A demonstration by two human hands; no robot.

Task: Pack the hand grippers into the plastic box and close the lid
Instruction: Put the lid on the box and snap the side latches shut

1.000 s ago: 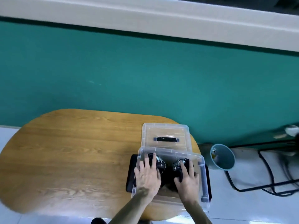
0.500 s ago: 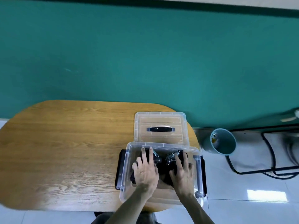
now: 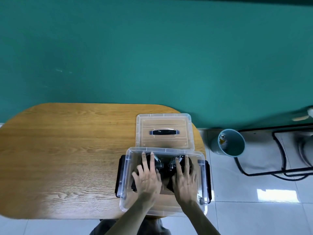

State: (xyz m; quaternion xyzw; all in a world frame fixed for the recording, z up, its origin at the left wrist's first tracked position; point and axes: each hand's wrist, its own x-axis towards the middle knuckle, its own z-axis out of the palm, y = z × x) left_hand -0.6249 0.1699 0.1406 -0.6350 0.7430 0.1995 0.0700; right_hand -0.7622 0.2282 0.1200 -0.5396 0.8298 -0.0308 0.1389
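Hands reach into the clear plastic box (image 3: 126, 184) on the wooden worktop (image 3: 67, 158): left hand (image 3: 147, 181) and right hand (image 3: 185, 181), fingers straight and spread, press flat on the black hand grippers (image 3: 164, 165) inside. Its lid (image 3: 163, 131) lies off, just beyond the box.

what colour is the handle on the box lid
Black, on the clear plastic lid lying behind the box; the head view shows it.

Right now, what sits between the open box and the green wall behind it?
In the head view, the clear lid with its dark handle lies flat on the table, just behind the plastic box and short of the wall.
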